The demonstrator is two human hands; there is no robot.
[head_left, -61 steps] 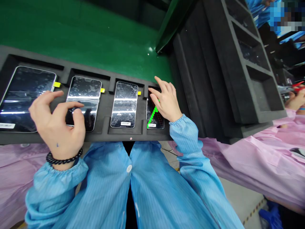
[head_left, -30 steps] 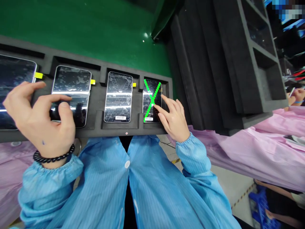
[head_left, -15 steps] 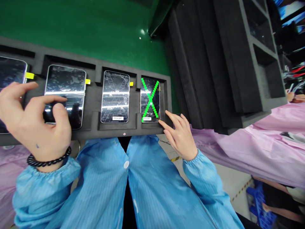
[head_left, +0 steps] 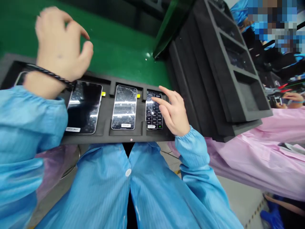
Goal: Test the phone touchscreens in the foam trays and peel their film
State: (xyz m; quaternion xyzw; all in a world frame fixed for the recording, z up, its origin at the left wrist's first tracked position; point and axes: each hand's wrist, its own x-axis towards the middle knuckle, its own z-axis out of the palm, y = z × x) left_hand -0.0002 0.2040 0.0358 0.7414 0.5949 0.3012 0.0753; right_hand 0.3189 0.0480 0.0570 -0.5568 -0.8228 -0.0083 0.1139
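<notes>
A black foam tray [head_left: 107, 139] carries several smartphones in its slots. At its right end, one phone [head_left: 154, 118] shows a lit grid menu on its screen. My right hand [head_left: 175, 111] is over that phone's upper right, fingers spread, the index fingertip at the screen. A second phone [head_left: 124, 109] in the middle shows line patterns. A dark-screened phone [head_left: 87, 109] lies to its left, partly under my left sleeve. My left hand [head_left: 63, 44] is raised beyond the tray above the green table, blurred, fingers loosely curled and apart, holding nothing. Another phone at the far left is mostly hidden.
A stack of black foam trays [head_left: 214, 73] stands at the right of the green table [head_left: 124, 60]. A green post [head_left: 165, 35] rises behind the tray. A person in a pink sleeve [head_left: 238, 152] is close on my right.
My left hand has moved up and away from the tray. My right hand has shifted onto the right-end phone, whose screen went from a green X to a grid menu. The view has shifted.
</notes>
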